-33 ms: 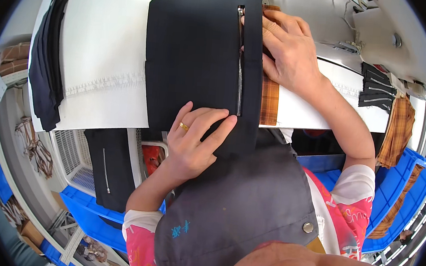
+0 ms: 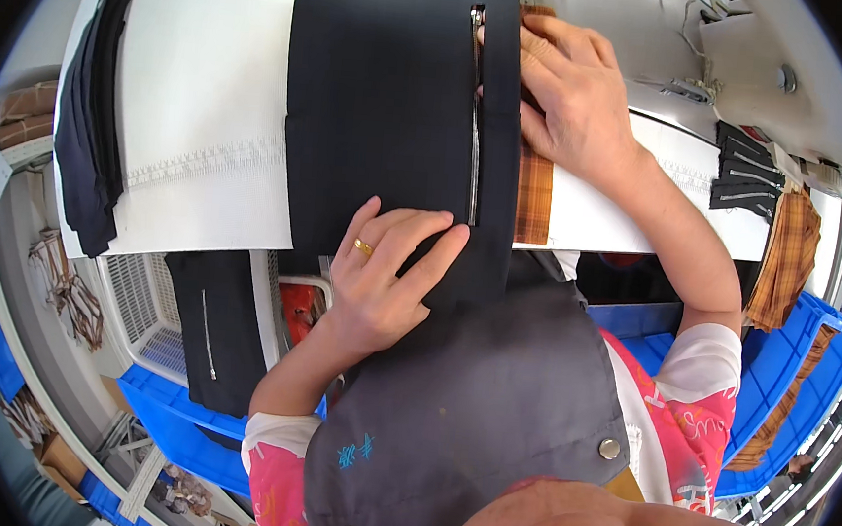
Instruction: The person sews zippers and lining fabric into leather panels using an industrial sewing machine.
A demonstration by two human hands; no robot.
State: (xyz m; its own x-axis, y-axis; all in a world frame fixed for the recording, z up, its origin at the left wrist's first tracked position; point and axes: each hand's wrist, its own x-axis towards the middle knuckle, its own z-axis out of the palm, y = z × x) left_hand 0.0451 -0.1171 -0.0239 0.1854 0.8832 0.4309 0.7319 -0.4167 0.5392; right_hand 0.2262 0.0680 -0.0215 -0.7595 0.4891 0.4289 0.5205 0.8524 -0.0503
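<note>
A black fabric panel (image 2: pixel 383 112) lies over the white worktop, with a metal zipper (image 2: pixel 475 158) set lengthwise near its right edge. My left hand (image 2: pixel 386 270), with a gold ring, rests on the panel's near part, fingers spread and tips close to the zipper's lower end. Beside the upper zipper, my right hand (image 2: pixel 577 102) grips the panel's right edge. Its fingers reach under the strip there, and bits of skin show at the zipper slit. Orange-brown plaid fabric (image 2: pixel 533 208) sticks out from beneath the panel, below my right hand.
Black fabric pieces (image 2: pixel 97 109) are stacked at the worktop's left end. At right lie black zipper pieces (image 2: pixel 747 175) and hanging plaid pieces (image 2: pixel 787 257). Blue bins (image 2: pixel 797 391) and a white basket (image 2: pixel 145 311) stand below. Sewing machine parts (image 2: pixel 753 62) occupy the far right.
The panel has shifted very slightly upward under my hands. The zipper's teeth look turned a little, showing a narrower line. Both hands stay almost in place.
</note>
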